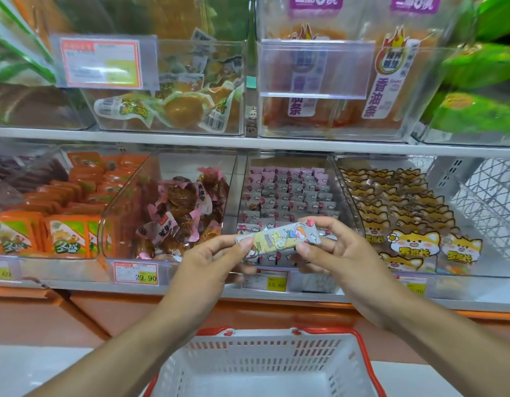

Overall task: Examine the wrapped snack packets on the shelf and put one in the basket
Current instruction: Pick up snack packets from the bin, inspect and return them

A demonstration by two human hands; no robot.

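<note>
A small wrapped snack packet (pixel 279 238), pale yellow with cartoon print, is held level in front of the lower shelf. My left hand (pixel 210 257) pinches its left end and my right hand (pixel 331 249) pinches its right end. Behind it a clear bin (pixel 288 193) holds several rows of similar pink and white packets. Below my forearms stands a white basket (pixel 265 365) with red handles, and nothing shows inside it.
Clear bins line the lower shelf: orange packs (pixel 67 207) at left, brown snacks in pink wrap (pixel 185 207), fox-print packets (pixel 402 213) at right. The upper shelf carries more bins. Price tags (pixel 135 273) run along the shelf edge.
</note>
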